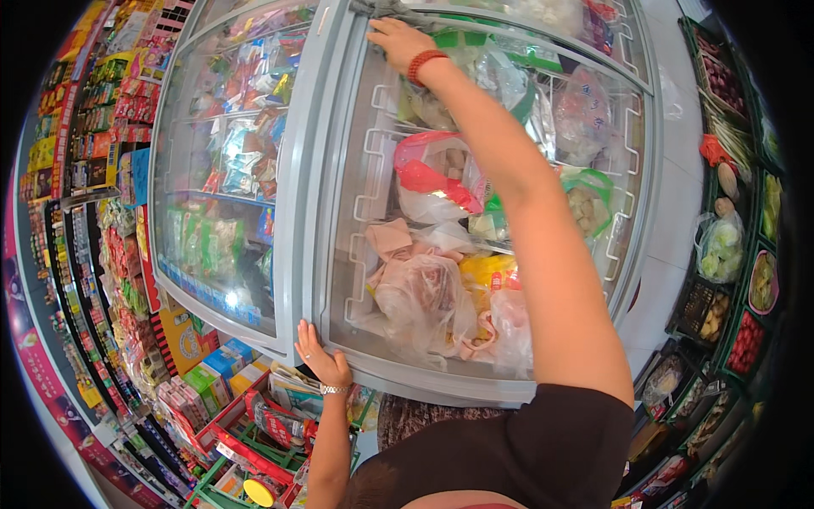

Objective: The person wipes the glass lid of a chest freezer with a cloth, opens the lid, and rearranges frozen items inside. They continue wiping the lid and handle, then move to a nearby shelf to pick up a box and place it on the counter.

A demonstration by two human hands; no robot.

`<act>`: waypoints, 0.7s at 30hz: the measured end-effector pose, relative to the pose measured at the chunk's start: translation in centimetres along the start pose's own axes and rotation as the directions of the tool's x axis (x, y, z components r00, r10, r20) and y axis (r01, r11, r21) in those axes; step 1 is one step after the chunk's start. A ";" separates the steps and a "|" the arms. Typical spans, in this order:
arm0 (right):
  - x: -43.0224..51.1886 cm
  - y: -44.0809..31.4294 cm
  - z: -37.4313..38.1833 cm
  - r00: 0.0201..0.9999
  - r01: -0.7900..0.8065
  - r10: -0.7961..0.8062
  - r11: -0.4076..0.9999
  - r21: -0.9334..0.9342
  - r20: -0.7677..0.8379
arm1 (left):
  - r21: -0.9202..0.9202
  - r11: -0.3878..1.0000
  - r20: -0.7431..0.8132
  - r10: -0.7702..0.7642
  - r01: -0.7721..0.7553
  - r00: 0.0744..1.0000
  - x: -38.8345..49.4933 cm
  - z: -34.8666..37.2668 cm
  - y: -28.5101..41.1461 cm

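Observation:
My right hand, with a red beaded bracelet at the wrist, is stretched to the far part of the chest freezer's grey frame. It presses on a grey cloth, which shows beyond the fingertips and is partly hidden by the hand. My left hand wears a ring and a metal-banded watch. It rests on the near edge of the freezer with fingers extended, holding nothing. Under my right arm, bagged frozen food and a red-and-white plastic bag lie inside the freezer.
Small colourful packets fill the freezer's left section. Packed snack shelves stand to the left. Cartons and a red-rimmed basket sit close by my left forearm. Vegetable crates line the right, across the tiled floor.

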State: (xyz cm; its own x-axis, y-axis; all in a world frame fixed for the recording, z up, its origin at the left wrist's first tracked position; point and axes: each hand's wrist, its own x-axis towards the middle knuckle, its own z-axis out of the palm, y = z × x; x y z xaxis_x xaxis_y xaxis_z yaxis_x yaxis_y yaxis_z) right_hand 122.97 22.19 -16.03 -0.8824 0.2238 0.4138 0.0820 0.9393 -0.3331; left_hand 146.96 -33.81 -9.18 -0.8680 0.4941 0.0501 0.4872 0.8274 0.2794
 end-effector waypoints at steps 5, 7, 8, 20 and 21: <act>-10.8 10.3 -8.0 0.996 0.038 -0.041 0.999 -0.036 -0.083 | 0.001 1.000 -0.003 -0.030 0.030 1.000 -0.5 0.2 -0.2; -16.6 14.7 -12.1 0.999 -0.033 0.030 0.996 -0.082 -0.044 | -0.006 1.000 0.001 -0.015 0.015 1.000 -0.4 0.4 -0.2; -19.2 16.4 -14.3 0.999 -0.026 0.021 0.996 -0.090 -0.050 | -0.005 1.000 -0.002 -0.014 0.014 1.000 -0.5 0.4 -0.3; -32.0 23.9 -19.7 0.645 -0.737 0.729 0.515 -0.438 -0.228 | -0.012 1.000 -0.025 0.020 -0.021 0.999 -0.2 0.2 -0.2; -31.8 23.2 -19.9 0.632 -0.740 0.740 0.490 -0.460 -0.230 | -0.010 1.000 -0.028 0.005 -0.005 1.000 -0.5 0.3 0.0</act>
State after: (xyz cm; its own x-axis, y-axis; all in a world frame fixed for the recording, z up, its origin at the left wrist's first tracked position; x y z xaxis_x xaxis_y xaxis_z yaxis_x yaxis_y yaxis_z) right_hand 162.14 42.05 -20.04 -0.3907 0.8963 0.2098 0.9068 0.4139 -0.0795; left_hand 147.41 -34.00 -9.48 -0.8680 0.4903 0.0783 0.4905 0.8222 0.2887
